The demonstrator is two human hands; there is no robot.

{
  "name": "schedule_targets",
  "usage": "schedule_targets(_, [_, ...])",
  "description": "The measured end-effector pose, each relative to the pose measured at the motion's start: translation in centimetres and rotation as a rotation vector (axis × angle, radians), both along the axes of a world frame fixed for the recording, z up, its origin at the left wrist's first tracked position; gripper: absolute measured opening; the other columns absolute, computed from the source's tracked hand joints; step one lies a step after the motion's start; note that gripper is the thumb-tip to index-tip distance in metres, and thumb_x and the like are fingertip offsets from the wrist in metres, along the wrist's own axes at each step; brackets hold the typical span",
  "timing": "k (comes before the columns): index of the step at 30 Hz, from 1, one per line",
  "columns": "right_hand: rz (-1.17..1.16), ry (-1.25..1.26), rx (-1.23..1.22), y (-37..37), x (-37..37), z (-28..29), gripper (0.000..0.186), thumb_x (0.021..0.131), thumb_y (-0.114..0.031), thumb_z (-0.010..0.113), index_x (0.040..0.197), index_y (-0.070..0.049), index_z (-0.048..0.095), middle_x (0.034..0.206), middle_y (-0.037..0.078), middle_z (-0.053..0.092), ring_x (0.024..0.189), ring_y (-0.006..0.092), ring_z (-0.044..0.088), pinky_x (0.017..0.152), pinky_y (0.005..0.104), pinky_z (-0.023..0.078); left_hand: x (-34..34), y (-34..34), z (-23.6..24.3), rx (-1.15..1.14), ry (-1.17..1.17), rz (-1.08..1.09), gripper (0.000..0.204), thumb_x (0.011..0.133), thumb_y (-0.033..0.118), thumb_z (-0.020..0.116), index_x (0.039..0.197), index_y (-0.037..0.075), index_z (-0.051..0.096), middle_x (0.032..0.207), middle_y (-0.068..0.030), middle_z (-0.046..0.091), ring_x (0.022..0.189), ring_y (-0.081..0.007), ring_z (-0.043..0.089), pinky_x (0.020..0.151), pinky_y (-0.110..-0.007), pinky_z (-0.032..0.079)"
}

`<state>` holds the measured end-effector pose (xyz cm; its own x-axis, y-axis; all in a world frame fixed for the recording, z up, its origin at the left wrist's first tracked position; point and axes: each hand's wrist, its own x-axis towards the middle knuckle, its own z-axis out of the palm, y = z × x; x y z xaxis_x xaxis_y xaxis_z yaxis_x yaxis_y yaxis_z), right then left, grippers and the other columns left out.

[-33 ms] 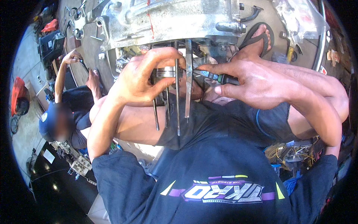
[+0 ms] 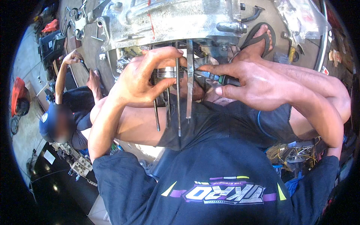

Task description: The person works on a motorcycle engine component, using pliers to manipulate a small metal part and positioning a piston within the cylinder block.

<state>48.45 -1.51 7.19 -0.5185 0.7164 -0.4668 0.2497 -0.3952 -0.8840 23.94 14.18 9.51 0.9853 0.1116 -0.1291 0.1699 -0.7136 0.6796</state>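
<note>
My left hand (image 2: 137, 77) curls round a silver piston (image 2: 165, 72), its thumb below and fingers above. The piston sits among long metal studs (image 2: 179, 105) that stick out from a grey engine case (image 2: 168, 22). Beside the studs hangs a flat metal strip (image 2: 190, 88). From the right, my right hand (image 2: 262, 80) grips a slim tool (image 2: 229, 80) with a black-and-green handle, apparently long-nose pliers. Its narrow tip points toward the piston's side, and the strip partly hides where it ends. My right index finger stretches along the tool.
At the left, another person (image 2: 71, 101) sits holding a thin dark tool (image 2: 85, 66). Spanners and metal parts (image 2: 79, 33) lie on the floor beyond. A clear plastic bag (image 2: 302, 18) is at the far right, near my sandalled foot (image 2: 261, 37). Wires (image 2: 300, 153) lie at the lower right.
</note>
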Motion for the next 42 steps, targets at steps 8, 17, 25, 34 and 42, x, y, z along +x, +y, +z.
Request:
schedule_targets(8, [-0.066, 0.007, -0.007, -0.4, -0.4, 0.6, 0.052, 0.096, -0.021, 0.055, 0.141, 0.005, 0.049, 0.108, 0.029, 0.066, 0.106, 0.0392, 0.065, 0.094, 0.0426, 0.049, -1.4, -0.4, -0.5, -0.049, -0.066, 0.145, 0.064, 0.073, 0.005, 0.083, 0.127, 0.002, 0.049, 0.118, -0.0162, 0.064, 0.112, -0.0366, 0.062, 0.095, -0.042, 0.05])
schedule_targets(17, [-0.343, 0.125, 0.122, -3.8, -2.7, -1.6, 0.052, 0.092, -0.015, 0.052, 0.137, 0.012, 0.047, 0.098, 0.038, 0.064, 0.097, 0.0499, 0.064, 0.09, 0.0513, 0.052, 0.9, -1.8, 1.8, 0.368, 0.101, 0.066, 0.04, 0.067, 0.02, 0.084, 0.101, 0.008, 0.066, 0.106, -0.0097, 0.063, 0.096, -0.031, 0.058, 0.082, -0.042, 0.043])
schedule_targets(25, [-0.46, 0.145, 0.194, -4.9, -4.1, -2.1, 0.051, 0.092, -0.015, 0.05, 0.129, 0.02, 0.047, 0.101, 0.043, 0.061, 0.09, 0.0524, 0.065, 0.083, 0.0529, 0.053, 1.3, -1.8, 1.7, 0.329, 0.091, 0.078, 0.043, 0.062, 0.018, 0.084, 0.1, 0.005, 0.068, 0.099, -0.0097, 0.064, 0.092, -0.0312, 0.061, 0.08, -0.043, 0.047])
schedule_targets(34, [-0.476, 0.139, 0.173, -4.8, -4.6, -1.9, 0.05, 0.091, -0.014, 0.052, 0.13, 0.017, 0.047, 0.093, 0.039, 0.062, 0.087, 0.0513, 0.065, 0.082, 0.0531, 0.052, 1.1, -1.7, 1.5, 0.21, 0.175, 0.122, 0.044, 0.061, 0.012, 0.085, 0.102, 0.004, 0.071, 0.099, -0.0108, 0.065, 0.09, -0.0315, 0.063, 0.079, -0.04, 0.05])
schedule_targets(42, [-0.431, 0.062, 0.137, -4.5, -4.5, -1.0, 0.052, 0.091, -0.015, 0.053, 0.136, 0.012, 0.045, 0.1, 0.039, 0.062, 0.09, 0.0522, 0.063, 0.086, 0.0542, 0.051, 1.3, -0.1, 1.9, 0.261, 0.077, -0.158, 0.033, 0.066, 0.012, 0.083, 0.097, 0.007, 0.073, 0.101, -0.0108, 0.068, 0.083, -0.0283, 0.069, 0.07, -0.039, 0.054])
